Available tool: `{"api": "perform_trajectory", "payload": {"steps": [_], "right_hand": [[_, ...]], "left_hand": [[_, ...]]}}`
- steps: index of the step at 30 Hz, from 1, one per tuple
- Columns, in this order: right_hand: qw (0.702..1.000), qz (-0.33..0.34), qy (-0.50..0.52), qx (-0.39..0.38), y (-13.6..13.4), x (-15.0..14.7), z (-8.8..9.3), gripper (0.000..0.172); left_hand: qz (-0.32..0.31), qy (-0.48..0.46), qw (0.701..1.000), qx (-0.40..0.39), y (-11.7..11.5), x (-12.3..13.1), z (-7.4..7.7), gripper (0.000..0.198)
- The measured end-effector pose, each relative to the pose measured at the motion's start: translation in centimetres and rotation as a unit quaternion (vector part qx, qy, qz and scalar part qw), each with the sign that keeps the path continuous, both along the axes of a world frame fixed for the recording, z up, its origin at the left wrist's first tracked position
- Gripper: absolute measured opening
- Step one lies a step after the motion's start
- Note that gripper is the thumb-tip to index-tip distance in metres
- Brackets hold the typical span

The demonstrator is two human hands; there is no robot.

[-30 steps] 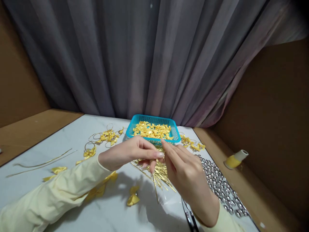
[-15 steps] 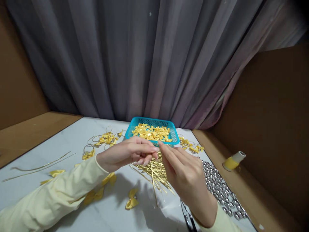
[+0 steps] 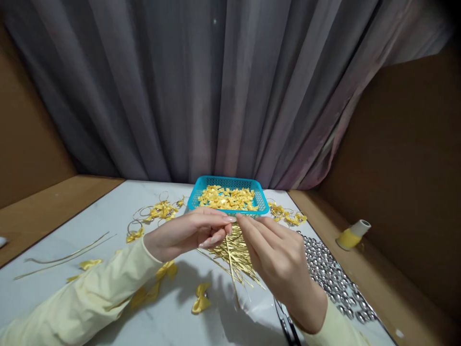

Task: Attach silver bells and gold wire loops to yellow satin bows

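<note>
Over the surface [image 3: 173, 327], in the head view, the left hand [image 3: 198, 228] and right hand [image 3: 279, 247] hold their fingertips close together; whether either grip is clamped on anything I cannot tell. Gold ties [image 3: 237, 250] lie near of the blue basket [image 3: 262, 198], many running far-left to near-right, neither hand clearly nearer.

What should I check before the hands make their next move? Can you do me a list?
1. Left hand and right hand close together: ok, fingertips nearly meeting.
2. Something held between them: cannot tell, too small or hidden.
3. Yellow bows in the blue basket: ok, lots inside.
4. Gold strips nearby: ok, under the hands.
5. Black-handled tool well away from the right wrist: not ok, it looks close beside it.
</note>
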State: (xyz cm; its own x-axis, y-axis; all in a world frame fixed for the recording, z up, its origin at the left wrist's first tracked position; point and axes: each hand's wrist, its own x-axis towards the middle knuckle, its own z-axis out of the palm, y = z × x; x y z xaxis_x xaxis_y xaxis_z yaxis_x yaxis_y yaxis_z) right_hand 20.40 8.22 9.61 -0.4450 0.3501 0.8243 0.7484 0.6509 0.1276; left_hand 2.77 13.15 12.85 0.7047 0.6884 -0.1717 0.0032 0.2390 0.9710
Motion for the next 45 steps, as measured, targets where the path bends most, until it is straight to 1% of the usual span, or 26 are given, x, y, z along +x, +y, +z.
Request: {"api": "perform_trajectory", "payload": {"steps": [4, 8, 12, 14, 16, 18, 20, 22, 24, 26, 27, 28, 30, 31, 32, 33, 35, 41, 43, 45], "right_hand": [[1.000, -0.004, 0.000, 0.012, 0.0, 0.0, 0.1, 0.024], [1.000, 0.000, 0.006, 0.011, 0.1, 0.0, 0.2, 0.023], [1.000, 0.001, 0.014, 0.007, 0.1, 0.0, 0.2, 0.021], [1.000, -0.001, 0.014, 0.008, 0.1, 0.0, 0.2, 0.021], [1.000, -0.007, 0.011, 0.006, 0.1, 0.0, 0.1, 0.021], [1.000, -0.014, 0.009, 0.003, 0.1, 0.0, 0.1, 0.022], [1.000, -0.021, 0.006, 0.000, 0.2, -0.1, 0.1, 0.022], [1.000, -0.027, 0.005, 0.000, 0.3, -0.2, 0.1, 0.021], [0.999, -0.032, 0.007, -0.001, 0.3, -0.2, 0.1, 0.021], [0.999, -0.034, 0.010, -0.003, 0.4, -0.2, 0.0, 0.021], [0.999, -0.035, 0.012, -0.006, 0.4, -0.2, 0.0, 0.021], [0.999, -0.036, 0.014, -0.011, 0.4, -0.2, -0.1, 0.022], [0.999, -0.035, 0.020, -0.020, 0.3, -0.2, -0.2, 0.023], [0.999, -0.035, 0.025, -0.024, 0.3, -0.2, -0.2, 0.023], [0.999, -0.034, 0.030, -0.027, 0.3, -0.2, -0.2, 0.022], [0.998, -0.032, 0.035, -0.031, 0.3, -0.2, -0.2, 0.022], [0.998, -0.027, 0.044, -0.041, 0.3, -0.1, -0.1, 0.021], [0.996, -0.007, 0.052, -0.078, 0.5, 0.1, 0.1, 0.021], [0.995, -0.002, 0.046, -0.088, 0.5, 0.1, 0.2, 0.019], [0.994, 0.000, 0.041, -0.096, 0.4, 0.2, 0.2, 0.017]], "left_hand": [[-0.015, -0.005, 1.000, -0.015, 0.0, 0.1, 0.0, 0.032], [-0.010, -0.001, 1.000, -0.021, 0.0, 0.2, -0.1, 0.034], [-0.010, 0.007, 1.000, -0.006, 0.2, 0.2, -0.2, 0.039], [0.005, 0.022, 1.000, 0.003, 0.3, 0.1, -0.2, 0.038], [0.029, 0.044, 0.999, 0.014, 0.3, 0.1, -0.2, 0.031], [0.043, 0.069, 0.995, 0.052, 0.1, 0.1, -0.1, 0.026], [0.053, 0.098, 0.986, 0.123, -0.2, 0.1, 0.1, 0.021], [0.073, 0.121, 0.970, 0.196, -0.7, 0.1, 0.2, 0.016], [0.102, 0.145, 0.950, 0.256, -1.1, 0.3, 0.2, 0.017], [0.133, 0.177, 0.918, 0.329, -1.4, 0.4, 0.0, 0.018], [0.150, 0.190, 0.893, 0.380, -1.4, 0.4, -0.2, 0.018], [0.167, 0.197, 0.861, 0.439, -1.4, 0.5, -0.5, 0.017], [0.195, 0.180, 0.785, 0.559, -1.2, 0.4, -1.1, 0.011], [0.199, 0.165, 0.751, 0.607, -1.1, 0.4, -1.4, 0.009], [0.198, 0.150, 0.724, 0.643, -1.0, 0.3, -1.7, 0.009], [0.194, 0.140, 0.704, 0.669, -1.0, 0.3, -1.9, 0.009], [0.181, 0.134, 0.679, 0.699, -0.9, 0.2, -2.0, 0.011], [0.161, 0.151, 0.625, 0.749, -1.2, 0.0, -1.7, 0.011], [0.153, 0.160, 0.616, 0.756, -1.3, 0.0, -1.7, 0.011], [0.144, 0.170, 0.618, 0.754, -1.4, -0.1, -1.7, 0.011]]}}
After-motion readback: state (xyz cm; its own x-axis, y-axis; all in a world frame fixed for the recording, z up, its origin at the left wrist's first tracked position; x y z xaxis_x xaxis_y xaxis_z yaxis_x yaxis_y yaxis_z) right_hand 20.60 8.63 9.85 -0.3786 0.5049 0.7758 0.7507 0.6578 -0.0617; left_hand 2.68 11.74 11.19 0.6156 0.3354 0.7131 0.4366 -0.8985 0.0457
